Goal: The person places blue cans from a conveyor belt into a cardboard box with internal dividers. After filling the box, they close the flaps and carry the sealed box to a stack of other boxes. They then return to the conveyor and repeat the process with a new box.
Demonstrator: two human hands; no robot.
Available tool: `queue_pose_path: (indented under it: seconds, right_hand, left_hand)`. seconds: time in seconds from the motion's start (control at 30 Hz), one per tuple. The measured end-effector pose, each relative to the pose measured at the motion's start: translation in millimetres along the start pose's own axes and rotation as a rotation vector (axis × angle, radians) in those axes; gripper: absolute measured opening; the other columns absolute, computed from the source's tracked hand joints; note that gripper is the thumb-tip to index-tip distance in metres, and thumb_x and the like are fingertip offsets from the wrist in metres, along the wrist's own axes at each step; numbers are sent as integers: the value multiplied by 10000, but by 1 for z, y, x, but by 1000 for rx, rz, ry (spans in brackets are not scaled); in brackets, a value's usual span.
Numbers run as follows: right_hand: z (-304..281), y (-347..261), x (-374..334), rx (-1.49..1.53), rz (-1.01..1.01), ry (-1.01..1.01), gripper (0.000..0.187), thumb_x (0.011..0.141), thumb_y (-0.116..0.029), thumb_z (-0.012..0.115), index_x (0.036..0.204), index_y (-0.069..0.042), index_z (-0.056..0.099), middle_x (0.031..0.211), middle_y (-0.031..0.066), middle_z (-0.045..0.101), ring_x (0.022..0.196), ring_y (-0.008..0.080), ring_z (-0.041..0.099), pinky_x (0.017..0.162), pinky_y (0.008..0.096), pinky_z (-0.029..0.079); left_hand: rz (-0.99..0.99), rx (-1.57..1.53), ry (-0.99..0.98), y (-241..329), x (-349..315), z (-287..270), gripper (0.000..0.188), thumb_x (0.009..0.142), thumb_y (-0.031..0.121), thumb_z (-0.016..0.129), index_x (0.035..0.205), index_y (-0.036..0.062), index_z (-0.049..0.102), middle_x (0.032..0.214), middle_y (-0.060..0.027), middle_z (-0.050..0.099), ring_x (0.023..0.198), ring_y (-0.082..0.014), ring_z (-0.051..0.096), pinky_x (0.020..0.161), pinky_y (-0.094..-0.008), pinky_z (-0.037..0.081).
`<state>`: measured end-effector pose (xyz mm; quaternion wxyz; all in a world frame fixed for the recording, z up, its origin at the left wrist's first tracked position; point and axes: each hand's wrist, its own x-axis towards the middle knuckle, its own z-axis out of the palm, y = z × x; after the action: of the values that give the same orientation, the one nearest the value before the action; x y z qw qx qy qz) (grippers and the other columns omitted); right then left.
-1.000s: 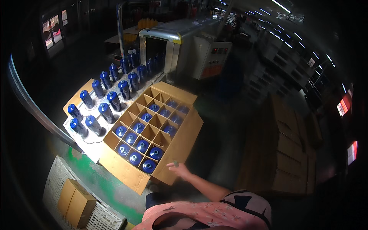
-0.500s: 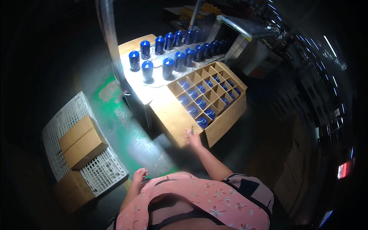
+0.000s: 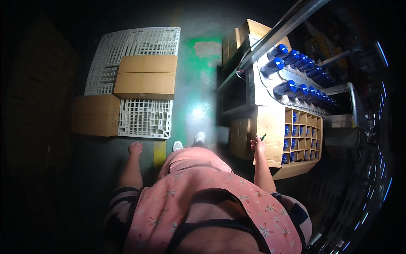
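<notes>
Head view: we're likely packing bottles (image 3: pixel 275 65).
Right hand (image 3: pixel 259 147) pinches tool (image 3: pixel 263 137) near carton (image 3: pixel 268 122); left hand (image 3: pixel 135 148) curled, contents unclear; next likely needs free grip.

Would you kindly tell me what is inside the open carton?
In the open carton, blue bottles occupy some cells of a divider; others show none. Its walls hide the bottles' lower parts and the carton's bottom.

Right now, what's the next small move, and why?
Probably swing the left hand across toward the blue bottle nearest the box flap. That hand looks empty, while the right hand holds a small green object beside the flap. Bottles stand on the table, and some box cells appear bare.
</notes>
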<state>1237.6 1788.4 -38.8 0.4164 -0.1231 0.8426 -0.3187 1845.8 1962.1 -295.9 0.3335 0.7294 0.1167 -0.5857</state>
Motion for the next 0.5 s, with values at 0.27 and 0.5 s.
queue_pose_path:
  seconds: [0.27,0.5]
  right_hand:
    - [117,-111,76,-78,-70,-278,256,1000,-277,495,1181,-158,632,951,7,653,774,115,662,581,250,484]
    - [195,-242,155,-219,-132,-471,302,1002,-292,468,1213,-133,615,1020,36,690,762,110,654,617,260,443]
  left_hand:
    - [-119,-10,-109,-4,-14,158,320,916,255,625,1170,66,578,1086,-113,688,902,-228,664,766,-349,514]
    - [24,125,-155,131,23,297,259,887,211,653,1100,68,610,1010,-68,696,880,-193,652,779,-332,500]
